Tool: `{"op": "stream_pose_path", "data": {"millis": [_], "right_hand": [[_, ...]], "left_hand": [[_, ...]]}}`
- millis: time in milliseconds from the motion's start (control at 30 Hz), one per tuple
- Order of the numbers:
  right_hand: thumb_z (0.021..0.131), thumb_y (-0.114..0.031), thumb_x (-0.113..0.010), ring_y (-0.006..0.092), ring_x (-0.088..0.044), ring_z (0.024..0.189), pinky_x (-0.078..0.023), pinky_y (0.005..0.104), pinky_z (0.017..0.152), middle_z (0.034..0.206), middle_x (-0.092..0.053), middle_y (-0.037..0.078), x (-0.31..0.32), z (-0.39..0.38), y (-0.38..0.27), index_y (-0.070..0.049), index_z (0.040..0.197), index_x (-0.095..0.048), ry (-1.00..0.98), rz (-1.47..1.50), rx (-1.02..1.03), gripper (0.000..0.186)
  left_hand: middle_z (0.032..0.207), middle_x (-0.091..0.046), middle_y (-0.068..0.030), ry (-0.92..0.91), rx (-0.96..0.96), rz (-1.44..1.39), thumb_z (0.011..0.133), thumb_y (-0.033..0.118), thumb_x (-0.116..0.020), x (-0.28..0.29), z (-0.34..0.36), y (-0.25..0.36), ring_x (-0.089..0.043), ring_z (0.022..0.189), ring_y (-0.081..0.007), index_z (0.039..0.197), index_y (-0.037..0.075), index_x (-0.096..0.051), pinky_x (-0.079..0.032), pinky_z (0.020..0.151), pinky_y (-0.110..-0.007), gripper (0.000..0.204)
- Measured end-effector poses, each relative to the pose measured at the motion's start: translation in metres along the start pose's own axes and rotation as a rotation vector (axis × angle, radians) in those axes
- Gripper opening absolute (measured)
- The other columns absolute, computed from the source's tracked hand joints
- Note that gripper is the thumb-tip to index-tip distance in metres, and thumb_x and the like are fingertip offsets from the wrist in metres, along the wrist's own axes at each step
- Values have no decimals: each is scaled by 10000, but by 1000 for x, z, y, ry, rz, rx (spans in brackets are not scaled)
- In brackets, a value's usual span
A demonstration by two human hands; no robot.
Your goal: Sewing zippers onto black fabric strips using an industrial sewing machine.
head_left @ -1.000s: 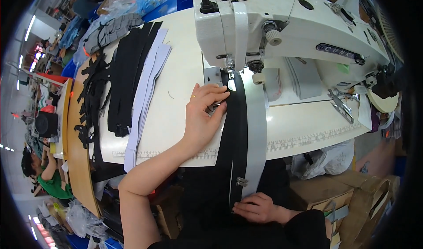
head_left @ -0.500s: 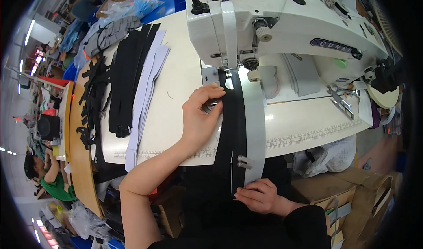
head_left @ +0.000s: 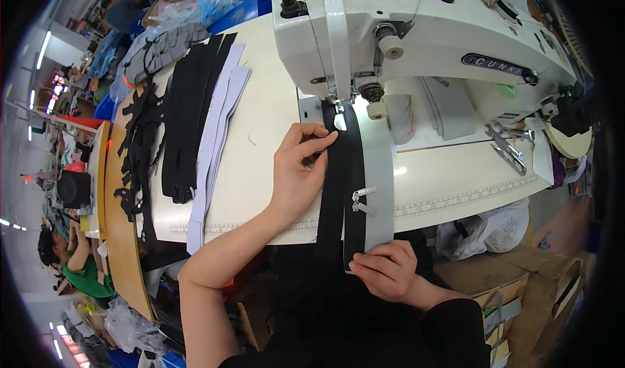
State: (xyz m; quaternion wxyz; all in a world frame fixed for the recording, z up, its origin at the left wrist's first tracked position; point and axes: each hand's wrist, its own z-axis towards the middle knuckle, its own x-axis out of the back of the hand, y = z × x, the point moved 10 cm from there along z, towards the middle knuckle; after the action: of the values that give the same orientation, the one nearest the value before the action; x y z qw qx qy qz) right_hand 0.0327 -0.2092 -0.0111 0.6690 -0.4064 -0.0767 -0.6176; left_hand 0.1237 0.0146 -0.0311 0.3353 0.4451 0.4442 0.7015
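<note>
Fingers of the right hand (head_left: 385, 270) pinch the near end of a black zipper tape (head_left: 345, 192) and the pale grey strip (head_left: 379, 173) lying along its right side, at the front edge of the table (head_left: 260, 134), where both hang over toward the person's lap. A little farther up, the metal zipper pull (head_left: 362, 199) lies on the seam between tape and strip. The left hand (head_left: 296, 173) rests flat on the table just left of the tape, its fingertips bent and pressing the tape's left edge, gripping nothing. Beyond the hands the tape and strip run straight under the presser foot (head_left: 338, 111) of a white industrial sewing machine (head_left: 416, 36). To the left lie a stack of pale grey strips (head_left: 218, 121) and, beside it, black zipper tapes (head_left: 185, 121). Scissors (head_left: 504, 148) lie on the table at the right.
</note>
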Motion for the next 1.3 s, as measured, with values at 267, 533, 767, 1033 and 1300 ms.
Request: {"op": "stream_pose_path", "data": {"millis": [267, 533, 767, 1033, 1300], "right_hand": [[755, -167, -875, 164, -638, 889, -455, 324, 775, 973, -727, -41, 3, 3, 3, -144, 923, -793, 23, -55, -39, 189], [739, -134, -859, 168, -631, 868, -418, 345, 802, 956, -718, -45, 4, 13, 11, -142, 950, -789, 7, -65, -78, 222], [709, -103, -853, 179, -622, 852, -413, 362, 815, 939, -705, -39, 4, 31, 24, -116, 965, -782, 18, -66, -132, 265], [735, -95, -836, 194, -625, 854, -421, 373, 832, 943, -699, -21, 3, 44, 36, -88, 968, -772, 45, -104, -170, 242], [765, -108, -822, 197, -620, 881, -420, 377, 852, 924, -689, -22, 1, 63, 52, -93, 944, -764, 33, -126, -204, 189]], "left_hand": [[1200, -711, -131, -2, -15, -46, 881, -147, -646, 3, -1, -2, -614, 1324, -276, 1116, -1, -780, -515, 1056, -335, 308], [1257, -712, -125, -20, -59, 26, 901, -131, -648, -1, 0, 7, -611, 1331, -269, 1145, 4, -782, -521, 1052, -332, 309], [1315, -677, -114, -20, -32, 63, 935, -80, -662, -3, 0, 9, -624, 1287, -234, 1211, 25, -766, -539, 978, -289, 313], [1267, -642, -101, -23, -72, 120, 941, -77, -644, -5, -1, 17, -643, 1187, -231, 1226, 17, -756, -526, 963, -296, 321], [1231, -677, -130, -13, -102, 100, 934, -76, -641, -4, 0, 16, -623, 1291, -282, 1246, 28, -752, -499, 1051, -344, 346]]}}
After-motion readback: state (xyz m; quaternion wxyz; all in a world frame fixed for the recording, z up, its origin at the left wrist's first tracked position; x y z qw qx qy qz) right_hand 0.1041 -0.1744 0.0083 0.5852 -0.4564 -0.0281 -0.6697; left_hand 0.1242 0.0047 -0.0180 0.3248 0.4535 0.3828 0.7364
